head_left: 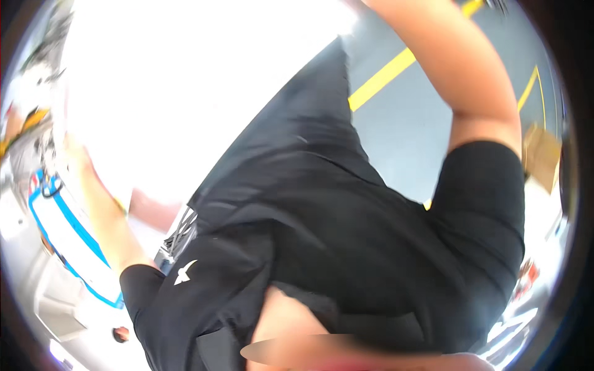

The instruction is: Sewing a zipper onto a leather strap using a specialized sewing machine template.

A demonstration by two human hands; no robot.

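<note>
A large white surface (154,80), washed out by glare, fills the upper left. My left forearm reaches up along its left side, and my left hand (75,151) fades into the brightness, so its fingers and anything in them cannot be made out. A pale pink patch (154,210) lies beside that forearm, too unclear to name. My right arm rises past the top edge, with the hand out of view. My black shirt and dark clothing take up the middle and bottom.
Grey floor (396,148) with yellow lines shows right of my body, and a cardboard box (539,157) behind my right arm. At left are a blue-and-white rectangular item (77,241) and blurred clutter. Metal bars (179,229) sit by my waist. A person's head (120,334) shows low left.
</note>
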